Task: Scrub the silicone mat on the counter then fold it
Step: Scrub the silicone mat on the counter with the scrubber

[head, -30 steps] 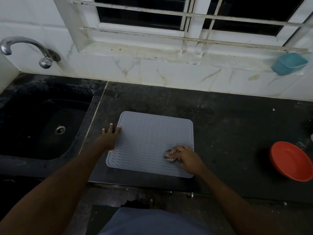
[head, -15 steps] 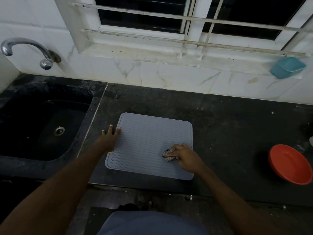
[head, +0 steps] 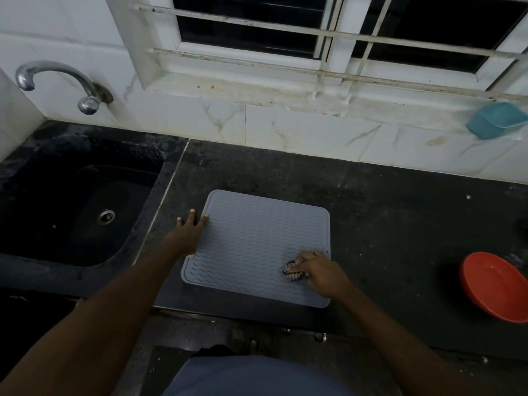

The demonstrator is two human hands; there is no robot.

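A grey silicone mat (head: 254, 241) with a wavy ribbed pattern lies flat on the dark counter (head: 385, 201). My left hand (head: 190, 234) rests flat on the mat's left edge, fingers spread, pinning it down. My right hand (head: 317, 271) is closed on a small scrub brush (head: 291, 272) with dark and pale bristles, pressed on the mat near its right front corner. Most of the brush is hidden under my fingers.
A black sink (head: 74, 212) with a drain sits to the left under a chrome tap (head: 57, 81). A red bowl (head: 497, 285) stands at the right near the counter's front edge. A teal container (head: 497, 120) rests on the window ledge at the back right.
My right hand with the brush has shifted a little over the mat's right front area. My left hand stays on the left edge.
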